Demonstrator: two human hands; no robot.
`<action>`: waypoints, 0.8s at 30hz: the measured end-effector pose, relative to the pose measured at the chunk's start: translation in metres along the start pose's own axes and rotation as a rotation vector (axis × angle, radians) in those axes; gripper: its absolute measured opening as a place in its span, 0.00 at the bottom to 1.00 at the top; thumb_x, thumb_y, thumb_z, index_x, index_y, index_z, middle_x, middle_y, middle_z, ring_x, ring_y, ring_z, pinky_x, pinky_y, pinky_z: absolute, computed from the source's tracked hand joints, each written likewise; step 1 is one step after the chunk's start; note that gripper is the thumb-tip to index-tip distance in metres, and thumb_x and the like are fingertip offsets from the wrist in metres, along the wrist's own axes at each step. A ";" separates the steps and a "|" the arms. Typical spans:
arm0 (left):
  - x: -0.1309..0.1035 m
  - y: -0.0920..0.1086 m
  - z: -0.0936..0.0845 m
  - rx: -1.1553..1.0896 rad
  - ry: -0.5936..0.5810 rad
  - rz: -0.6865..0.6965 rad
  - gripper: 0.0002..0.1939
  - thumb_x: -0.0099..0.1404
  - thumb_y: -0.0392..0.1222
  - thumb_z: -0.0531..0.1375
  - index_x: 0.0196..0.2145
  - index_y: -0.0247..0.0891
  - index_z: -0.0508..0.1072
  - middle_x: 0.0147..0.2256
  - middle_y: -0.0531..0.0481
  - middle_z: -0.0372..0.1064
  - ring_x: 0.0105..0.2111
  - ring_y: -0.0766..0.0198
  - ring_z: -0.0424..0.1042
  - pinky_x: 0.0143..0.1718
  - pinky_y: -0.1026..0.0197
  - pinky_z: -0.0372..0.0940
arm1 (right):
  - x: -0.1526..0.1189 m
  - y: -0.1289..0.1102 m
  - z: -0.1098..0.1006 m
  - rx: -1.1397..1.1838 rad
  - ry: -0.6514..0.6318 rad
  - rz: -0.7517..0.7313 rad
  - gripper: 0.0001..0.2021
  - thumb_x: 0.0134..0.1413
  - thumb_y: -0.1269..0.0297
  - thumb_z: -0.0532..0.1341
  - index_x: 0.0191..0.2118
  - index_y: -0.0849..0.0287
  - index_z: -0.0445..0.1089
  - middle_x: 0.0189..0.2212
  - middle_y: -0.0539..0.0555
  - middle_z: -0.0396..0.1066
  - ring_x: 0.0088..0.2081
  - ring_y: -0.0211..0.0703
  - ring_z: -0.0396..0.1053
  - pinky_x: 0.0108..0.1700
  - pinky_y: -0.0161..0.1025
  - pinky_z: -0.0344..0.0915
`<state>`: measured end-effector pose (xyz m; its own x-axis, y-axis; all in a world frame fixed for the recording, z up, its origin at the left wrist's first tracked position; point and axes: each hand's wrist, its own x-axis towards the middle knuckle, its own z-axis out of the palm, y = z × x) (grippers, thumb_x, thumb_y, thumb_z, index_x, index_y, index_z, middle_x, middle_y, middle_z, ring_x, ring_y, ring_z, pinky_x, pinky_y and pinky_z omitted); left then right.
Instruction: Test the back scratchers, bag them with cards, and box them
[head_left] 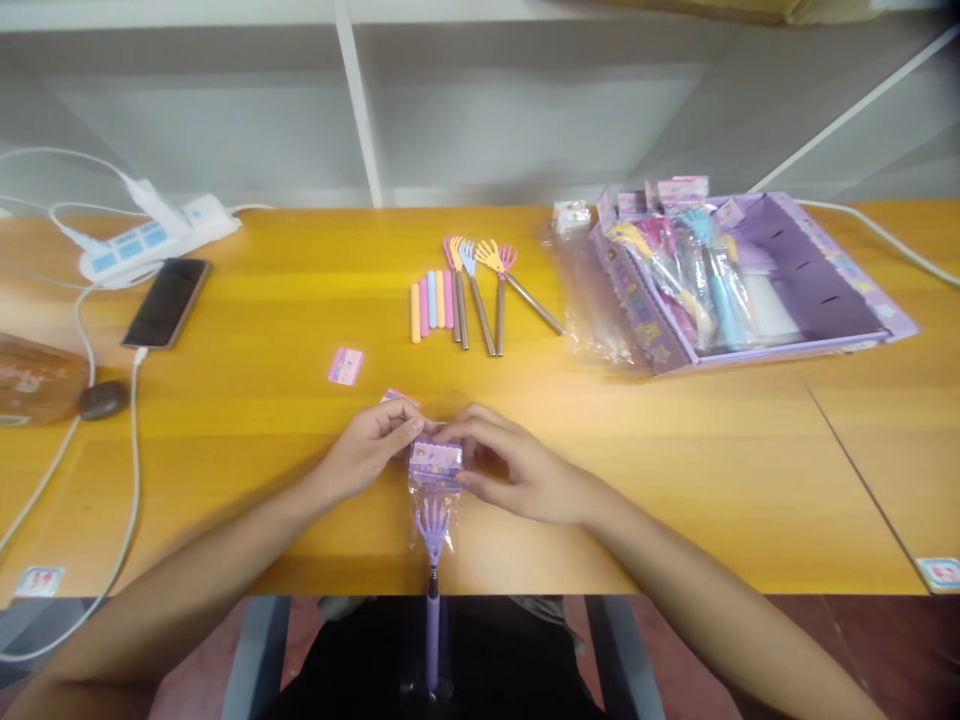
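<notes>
A purple back scratcher (433, 532) lies in a clear plastic bag (448, 512), its handle reaching past the table's front edge. At the bag's top is a purple printed header card (436, 459). My left hand (373, 443) pinches the card's upper left corner with thumb and forefinger. On the other side, my right hand (517, 465) grips the card's top and right edge, fingers bent over it. Part of another pink card (400, 397) shows just behind my left hand. A loose pink card (346, 366) lies farther left on the table.
Beyond my hands lie several back scratchers with metal shafts (480, 300) and a row of coloured handle sleeves (432, 302). A purple display box (780, 330) with bagged scratchers stands right, beside clear bags (596, 300). Left are a phone (166, 302), power strip (157, 240), cables and black mouse (103, 400).
</notes>
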<state>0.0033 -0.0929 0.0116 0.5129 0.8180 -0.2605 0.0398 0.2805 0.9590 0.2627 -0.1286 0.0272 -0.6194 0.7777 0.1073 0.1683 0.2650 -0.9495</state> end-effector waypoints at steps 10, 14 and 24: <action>-0.002 -0.005 -0.002 -0.023 0.078 0.013 0.19 0.73 0.57 0.66 0.35 0.37 0.76 0.37 0.49 0.73 0.35 0.63 0.70 0.38 0.61 0.65 | -0.001 0.002 0.000 -0.040 0.018 -0.039 0.21 0.72 0.69 0.63 0.66 0.48 0.70 0.49 0.56 0.68 0.43 0.43 0.72 0.51 0.47 0.75; -0.002 -0.007 -0.002 -0.019 0.104 0.029 0.18 0.73 0.56 0.67 0.37 0.36 0.77 0.39 0.48 0.74 0.37 0.62 0.72 0.39 0.60 0.66 | -0.001 0.002 0.002 -0.032 -0.001 -0.002 0.27 0.69 0.71 0.64 0.70 0.47 0.66 0.49 0.55 0.68 0.44 0.44 0.72 0.50 0.46 0.75; -0.004 -0.006 0.000 -0.077 0.021 0.021 0.17 0.75 0.55 0.66 0.39 0.38 0.75 0.42 0.45 0.80 0.41 0.59 0.78 0.44 0.58 0.70 | 0.000 0.000 0.001 -0.059 -0.005 -0.049 0.25 0.71 0.69 0.64 0.69 0.47 0.68 0.54 0.58 0.71 0.50 0.47 0.74 0.56 0.50 0.76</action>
<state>0.0007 -0.0979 0.0071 0.4945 0.8343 -0.2437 -0.0374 0.3006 0.9530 0.2625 -0.1292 0.0266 -0.6319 0.7602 0.1511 0.1825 0.3354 -0.9242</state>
